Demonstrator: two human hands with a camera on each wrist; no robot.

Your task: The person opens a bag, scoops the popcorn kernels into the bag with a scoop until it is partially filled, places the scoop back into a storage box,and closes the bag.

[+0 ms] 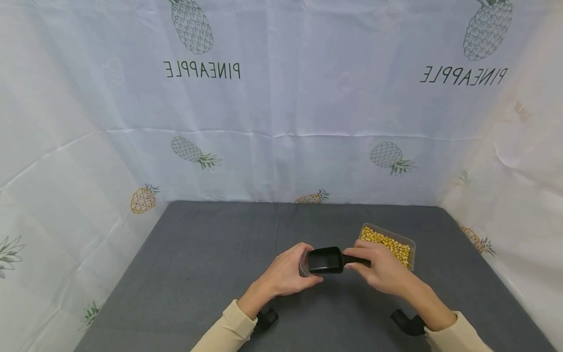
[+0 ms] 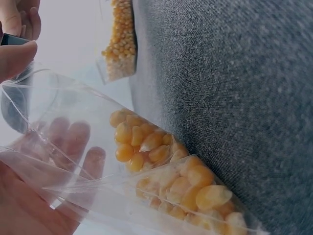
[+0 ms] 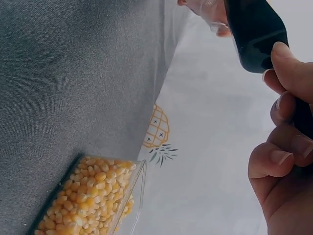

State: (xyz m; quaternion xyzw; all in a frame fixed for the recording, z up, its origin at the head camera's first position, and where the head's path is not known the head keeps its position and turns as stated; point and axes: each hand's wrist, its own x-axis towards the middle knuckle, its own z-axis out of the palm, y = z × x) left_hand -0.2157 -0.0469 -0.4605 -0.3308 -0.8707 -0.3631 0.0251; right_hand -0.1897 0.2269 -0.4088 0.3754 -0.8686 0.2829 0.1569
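My left hand (image 1: 288,271) grips a clear plastic bag (image 1: 303,265) with its thumb and fingers spread around the mouth. In the left wrist view yellow corn kernels (image 2: 151,147) fill the bottom of the bag, close to the table. My right hand (image 1: 384,269) holds a black scoop (image 1: 325,260) by its handle, fingers curled round it. The scoop's front end is at the mouth of the bag; no kernels show in its bowl in the head view. Just beyond the right hand stands a clear rectangular box (image 1: 414,247) of corn kernels (image 3: 90,200).
A dark grey cloth covers the table (image 1: 211,254). White curtains (image 1: 308,98) with pineapple prints hang behind it and along both sides. A black wrist mount (image 1: 267,319) sits under the left wrist, another mount (image 1: 407,322) under the right.
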